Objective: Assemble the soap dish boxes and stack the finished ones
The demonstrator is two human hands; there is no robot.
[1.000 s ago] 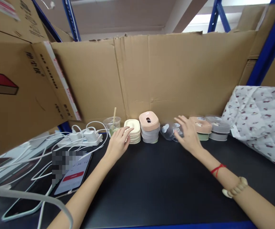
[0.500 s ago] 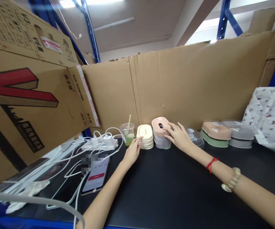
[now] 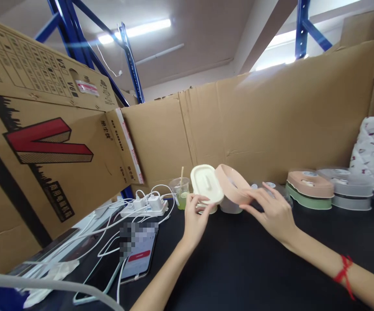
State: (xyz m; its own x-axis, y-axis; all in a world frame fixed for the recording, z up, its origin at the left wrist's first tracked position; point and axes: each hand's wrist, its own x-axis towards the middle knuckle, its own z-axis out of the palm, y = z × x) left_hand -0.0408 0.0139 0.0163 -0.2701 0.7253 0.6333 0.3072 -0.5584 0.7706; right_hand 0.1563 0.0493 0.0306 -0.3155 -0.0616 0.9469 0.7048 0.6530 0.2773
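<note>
In the head view, I have the left hand (image 3: 196, 219) pinching the lower edge of the cream lid (image 3: 203, 185), just right of the drink cup (image 3: 182, 202); the lid's ridged face tilts toward my camera, long axis slanting down to the right. Farther right of the cup, my right hand (image 3: 274, 212) pinches the lower end of the peach frame (image 3: 226, 185), tipped above the desk (image 3: 232, 268), its long axis slanting likewise.

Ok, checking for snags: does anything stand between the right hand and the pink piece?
Nothing visible does: the right hand holds the pink piece by its right end. The cream lid in the left hand is beside the opposite end.
</note>
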